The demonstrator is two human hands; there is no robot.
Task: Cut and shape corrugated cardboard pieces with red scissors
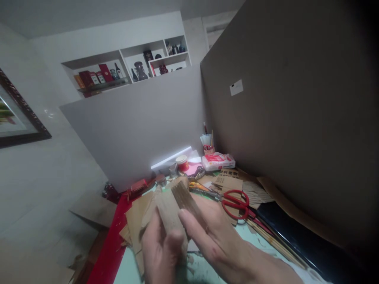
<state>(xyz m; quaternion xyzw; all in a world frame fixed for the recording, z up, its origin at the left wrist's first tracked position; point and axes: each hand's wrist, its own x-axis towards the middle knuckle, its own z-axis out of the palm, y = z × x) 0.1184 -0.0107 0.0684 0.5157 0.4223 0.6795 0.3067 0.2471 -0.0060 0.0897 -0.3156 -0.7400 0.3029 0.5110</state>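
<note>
My left hand (160, 248) is closed round a pale tan cardboard piece (168, 209), its thumb pressed on the near face. In my right hand (214, 232) is a darker brown cardboard strip (187, 199) with a layered-looking edge, gripped between thumb and fingers. The two pieces stand side by side, tilted, their tops close together; whether they are joined lower down is hidden by my fingers. Just beyond my right hand lie red-handled scissors (238, 204). Flat cardboard sheets (137, 221) lie beneath and left of my left hand.
Behind the hands are a red-and-white paper cup (182, 162), a tissue pack (218, 161) and a pen holder (209, 150). Cardboard scraps (227, 182) and a shiny black object (290, 228) lie on the right. Grey partitions (142, 126) enclose the table's back and right side.
</note>
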